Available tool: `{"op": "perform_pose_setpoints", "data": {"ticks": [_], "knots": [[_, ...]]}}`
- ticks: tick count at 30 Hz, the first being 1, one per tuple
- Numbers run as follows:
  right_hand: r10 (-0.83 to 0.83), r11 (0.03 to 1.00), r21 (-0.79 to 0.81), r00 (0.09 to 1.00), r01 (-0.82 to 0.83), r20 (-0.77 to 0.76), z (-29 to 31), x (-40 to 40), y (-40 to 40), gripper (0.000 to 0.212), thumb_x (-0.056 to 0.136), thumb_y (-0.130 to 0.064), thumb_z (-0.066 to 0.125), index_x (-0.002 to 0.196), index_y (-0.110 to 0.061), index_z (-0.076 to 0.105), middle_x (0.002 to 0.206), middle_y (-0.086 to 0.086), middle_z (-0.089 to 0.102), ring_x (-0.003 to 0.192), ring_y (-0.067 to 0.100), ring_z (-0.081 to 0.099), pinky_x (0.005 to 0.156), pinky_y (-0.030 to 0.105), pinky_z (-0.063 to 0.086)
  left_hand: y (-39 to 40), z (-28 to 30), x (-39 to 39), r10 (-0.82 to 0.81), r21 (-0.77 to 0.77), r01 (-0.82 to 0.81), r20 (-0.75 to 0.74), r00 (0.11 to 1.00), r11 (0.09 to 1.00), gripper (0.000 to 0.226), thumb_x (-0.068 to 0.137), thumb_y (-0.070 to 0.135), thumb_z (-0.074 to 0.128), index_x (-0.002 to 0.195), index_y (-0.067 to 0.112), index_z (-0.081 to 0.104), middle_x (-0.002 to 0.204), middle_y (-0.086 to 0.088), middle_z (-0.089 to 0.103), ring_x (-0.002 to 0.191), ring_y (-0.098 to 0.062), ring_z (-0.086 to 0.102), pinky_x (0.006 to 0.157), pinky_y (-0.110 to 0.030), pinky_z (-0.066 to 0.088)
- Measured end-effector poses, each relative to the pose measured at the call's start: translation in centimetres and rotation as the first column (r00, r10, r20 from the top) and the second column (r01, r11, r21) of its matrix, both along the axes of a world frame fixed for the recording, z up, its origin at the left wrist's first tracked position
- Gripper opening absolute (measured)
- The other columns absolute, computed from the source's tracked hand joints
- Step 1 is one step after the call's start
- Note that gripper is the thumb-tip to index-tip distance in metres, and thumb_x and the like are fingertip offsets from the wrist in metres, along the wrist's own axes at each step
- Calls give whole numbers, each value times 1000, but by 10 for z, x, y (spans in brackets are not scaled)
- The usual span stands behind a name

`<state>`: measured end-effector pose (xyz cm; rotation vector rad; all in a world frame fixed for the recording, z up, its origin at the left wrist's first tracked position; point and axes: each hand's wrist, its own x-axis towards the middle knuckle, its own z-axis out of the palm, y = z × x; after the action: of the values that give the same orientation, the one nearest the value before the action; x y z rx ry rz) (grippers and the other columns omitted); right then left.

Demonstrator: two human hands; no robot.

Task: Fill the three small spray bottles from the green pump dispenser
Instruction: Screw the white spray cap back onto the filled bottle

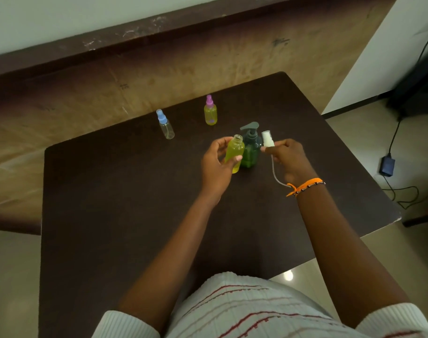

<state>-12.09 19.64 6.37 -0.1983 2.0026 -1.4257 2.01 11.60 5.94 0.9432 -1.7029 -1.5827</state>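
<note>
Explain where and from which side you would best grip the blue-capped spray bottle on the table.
Grip the blue-capped spray bottle round its clear body, below the cap. It stands upright and apart from the other bottles, so a hand can likely come in from the near side; the narrow cap offers a poorer hold.

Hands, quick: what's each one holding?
Left hand: holds the open bottle.
Right hand: pinches the white sprayer.
</note>
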Motion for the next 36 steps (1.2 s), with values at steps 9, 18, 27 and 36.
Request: {"op": "perform_pose_setpoints", "data": {"ticks": [9, 18, 27, 36], "knots": [[46, 920, -390, 999, -37, 12, 72, 26, -6, 19, 90, 2, 55, 106, -8, 59, 93, 1, 58, 84, 8, 53, 70, 18, 43, -1, 22, 15, 26, -23, -27, -46, 999, 999, 38, 79, -6, 66, 112, 12, 58, 108, 1, 64, 95, 0, 60, 81, -10, 48], [36, 739, -672, 999, -50, -34, 128, 39, -22, 14, 96, -4, 48, 91, -14, 56, 89, 5, 60, 83, 5, 60, 77, 17, 51, -2, 43, 22, 72, -18, -74, -84, 994, 997, 39, 80, -5, 65, 110, 19, 57, 107, 1, 66, 100, -9, 63, 90, -29, 52], [89, 701, -710, 996, -75, -17, 152, 38, -36, 15, 97, -5, 47, 90, -13, 56, 84, 5, 59, 78, 7, 57, 68, 14, 50, -7, 69, 27, 107, -22, -113, -192, 975, 993, 39, 80, -5, 66, 110, 19, 57, 108, 4, 65, 98, 0, 61, 88, -20, 51], [286, 745, -580, 944, -328, -167, 166, 36, -47, 16, 94, 1, 48, 93, -12, 57, 87, 5, 60, 83, 7, 60, 72, 16, 51, -15, 88, 28, 87, -64, -103, -212, 973, 993, 40, 79, -3, 67, 110, 21, 59, 105, 10, 67, 102, -4, 63, 88, -25, 52]]}}
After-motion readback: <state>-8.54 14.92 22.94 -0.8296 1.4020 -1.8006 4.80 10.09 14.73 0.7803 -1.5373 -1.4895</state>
